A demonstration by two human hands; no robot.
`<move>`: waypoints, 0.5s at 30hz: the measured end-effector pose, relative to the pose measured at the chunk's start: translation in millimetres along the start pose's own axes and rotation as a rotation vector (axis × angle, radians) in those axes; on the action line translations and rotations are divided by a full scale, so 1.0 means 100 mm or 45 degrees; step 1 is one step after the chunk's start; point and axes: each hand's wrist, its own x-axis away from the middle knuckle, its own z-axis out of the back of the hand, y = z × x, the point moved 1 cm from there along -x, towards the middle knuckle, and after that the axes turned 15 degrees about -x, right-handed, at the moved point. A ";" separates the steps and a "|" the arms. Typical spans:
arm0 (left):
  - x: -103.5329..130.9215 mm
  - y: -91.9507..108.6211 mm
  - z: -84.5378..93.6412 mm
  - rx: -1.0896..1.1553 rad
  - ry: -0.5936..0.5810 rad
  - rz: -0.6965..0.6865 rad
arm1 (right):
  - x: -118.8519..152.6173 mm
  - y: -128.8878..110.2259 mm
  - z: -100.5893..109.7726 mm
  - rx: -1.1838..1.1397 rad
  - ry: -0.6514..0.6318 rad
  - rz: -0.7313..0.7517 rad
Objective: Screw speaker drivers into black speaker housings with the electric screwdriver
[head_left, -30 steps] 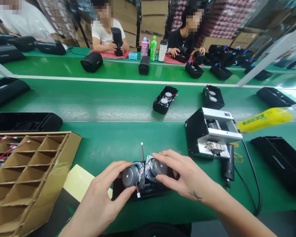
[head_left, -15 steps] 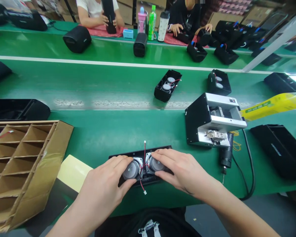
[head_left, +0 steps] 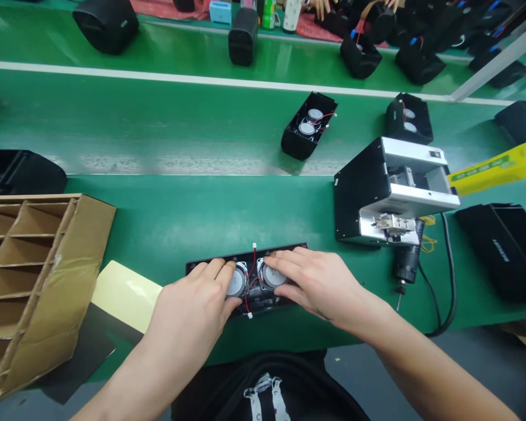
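A long black panel (head_left: 263, 301) lies on the green bench near its front edge, bearing two round speaker drivers. The fingers and thumb of my left hand (head_left: 204, 292) are closed round the left driver (head_left: 236, 282). Around the right driver (head_left: 272, 276) curl the fingers and thumb of my right hand (head_left: 318, 283). Both drivers sit against the panel, side by side. Red and black wires with white plugs (head_left: 254, 245) run between them, one plug pointing away from me and one toward me.
A silver and black machine (head_left: 394, 193) stands right, with an electric screwdriver (head_left: 407, 263) beside it. Left are a divided cardboard box (head_left: 56, 292) and yellow paper (head_left: 125, 295). A black housing (head_left: 300, 145) with two drivers lies beyond. Another person's hands (head_left: 322, 7) show at the top.
The view has tilted downward, so the far side of the bench has shifted up. Both hands stay on the drivers, which now sit flatter against the panel.
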 end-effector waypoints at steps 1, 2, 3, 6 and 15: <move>0.01 -0.01 0.00 0.006 -0.010 -0.002 | 0.00 0.01 0.02 0.003 -0.009 0.006; 0.02 -0.02 -0.01 0.009 -0.020 -0.005 | 0.01 0.01 0.04 0.010 -0.016 0.015; 0.03 -0.03 -0.01 0.015 -0.031 -0.013 | 0.01 0.02 0.06 0.019 -0.024 0.030; 0.04 -0.08 -0.04 0.048 -0.064 -0.056 | 0.02 0.06 0.10 0.058 -0.036 0.088; 0.03 -0.18 -0.15 0.159 0.115 -0.191 | 0.06 0.16 0.03 0.007 0.058 0.203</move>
